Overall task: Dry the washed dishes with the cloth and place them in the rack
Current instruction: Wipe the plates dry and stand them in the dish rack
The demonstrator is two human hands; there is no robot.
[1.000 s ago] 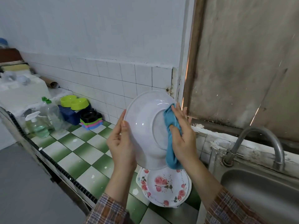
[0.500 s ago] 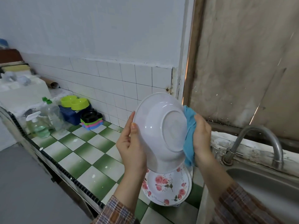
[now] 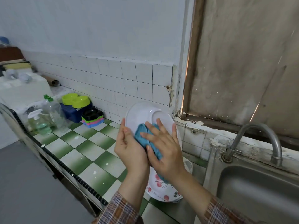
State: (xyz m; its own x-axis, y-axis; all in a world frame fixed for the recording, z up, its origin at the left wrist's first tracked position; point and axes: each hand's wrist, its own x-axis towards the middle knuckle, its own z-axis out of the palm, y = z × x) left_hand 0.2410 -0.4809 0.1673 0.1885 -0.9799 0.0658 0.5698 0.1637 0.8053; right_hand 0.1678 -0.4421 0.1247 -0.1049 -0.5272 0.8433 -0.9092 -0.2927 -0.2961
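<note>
- Head view: the left hand (image 3: 129, 149) grips the left rim of an upright white plate (image 3: 142, 113), above the tiled counter (image 3: 84, 151).
- The right hand (image 3: 166, 152), fingers flat, presses a blue cloth (image 3: 141, 135) against the plate's near face, beside the left hand; no rack is visible.

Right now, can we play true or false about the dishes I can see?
1. The right hand presses a blue cloth against the white plate. True.
2. The flowered plate lies inside the sink. False: it sits on the tiled counter beside the sink.
3. Water pours from the faucet. False: no water can be seen coming out.
4. The left hand holds the white plate by its rim. True.
</note>
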